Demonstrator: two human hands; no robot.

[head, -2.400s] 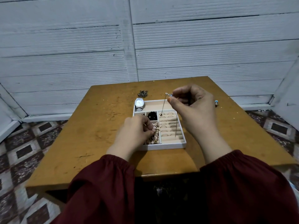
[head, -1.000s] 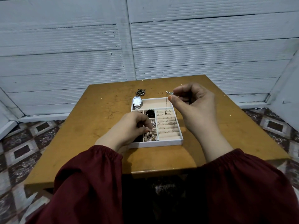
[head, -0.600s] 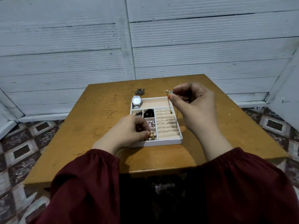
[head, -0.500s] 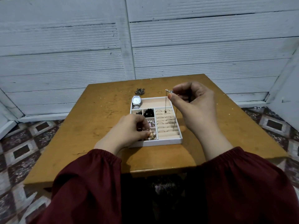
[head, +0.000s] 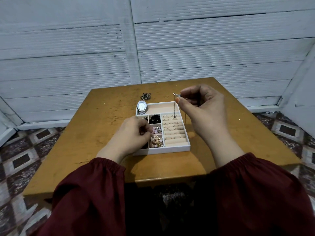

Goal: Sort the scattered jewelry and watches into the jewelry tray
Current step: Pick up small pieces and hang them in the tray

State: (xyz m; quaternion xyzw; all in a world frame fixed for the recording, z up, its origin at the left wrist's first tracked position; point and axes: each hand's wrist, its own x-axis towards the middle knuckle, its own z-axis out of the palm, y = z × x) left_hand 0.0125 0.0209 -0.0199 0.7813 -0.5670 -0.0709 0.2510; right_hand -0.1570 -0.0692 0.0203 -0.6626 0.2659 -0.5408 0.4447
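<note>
The right hand [head: 202, 109] is raised over the far right part of the tray, thumb and forefinger pinching the clasp end of a thin silver chain necklace [head: 174, 106]. The chain dangles straight down, its lower end just over the ring rows and not yet laid in. The left hand [head: 131, 135] rests low over the small left compartments with its fingers curled inward. Whether it pinches a piece there I cannot tell.

Under both hands sits the white rectangular jewelry tray with beige lining [head: 162, 150], and most of it is filled. Thin gold rings [head: 172, 126] are tucked into the padded rolls on the right. Black beads [head: 154, 118], pale pink beads [head: 156, 130] and a pink-and-gold beaded piece [head: 156, 141] fill the little squares. A silver wristwatch with a white dial [head: 142, 106] lies at the far-left corner, in the long back section.

Outside the tray, on the worn brown wooden table [head: 85, 133], a dark heaped chain [head: 145, 96] and a single small gold ring [head: 167, 96] lie just beyond the far edge. By my reading the sort is well past half: the necklace, that chain and that ring remain.
</note>
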